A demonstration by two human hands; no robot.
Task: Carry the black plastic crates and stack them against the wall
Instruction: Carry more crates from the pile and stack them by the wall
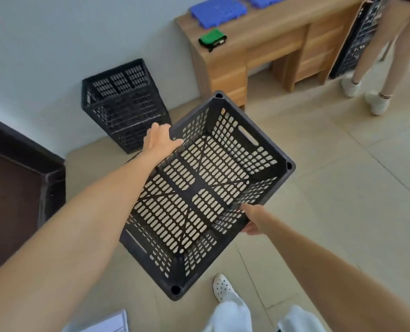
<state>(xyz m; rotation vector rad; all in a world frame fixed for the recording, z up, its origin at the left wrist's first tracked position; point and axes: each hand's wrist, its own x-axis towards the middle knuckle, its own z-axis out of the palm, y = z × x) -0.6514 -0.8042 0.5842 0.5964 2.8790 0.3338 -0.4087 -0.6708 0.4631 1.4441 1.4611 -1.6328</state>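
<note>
Between our two hands hangs the black crate (199, 188), empty, its open top facing up at us and one corner pointing back toward our feet. Our right hand (253, 220) clamps the near-right long wall, thumb over the rim and the other fingers wrapped beneath, where we cannot see them. Our left hand (162, 138) reaches across to the opposite long wall, fingers curled over its top edge (the tips are hidden on the outer side). Neither hand is using the slotted handle (248, 136), which lies in the short wall beyond our left fingers.

Just past the left fingertips, the stack of crates (125, 104) stands on the floor, touching the wall (55, 44); the carried crate is near it but not yet over it. Further off to the right of that is a wooden desk (259, 44) with blue trays (218, 10) and a green object (212, 39) on top, and beyond it another person's legs (376, 68) beside a second tall stack.

We judge the risk to be in the landing. Held by the rims on a diagonal, the crate could twist as we lower it, so its corners miss those of the stack and it sits crooked or jams partway. Fingers folded over the rim and under the wall could also be pinched between the two crates.
</note>
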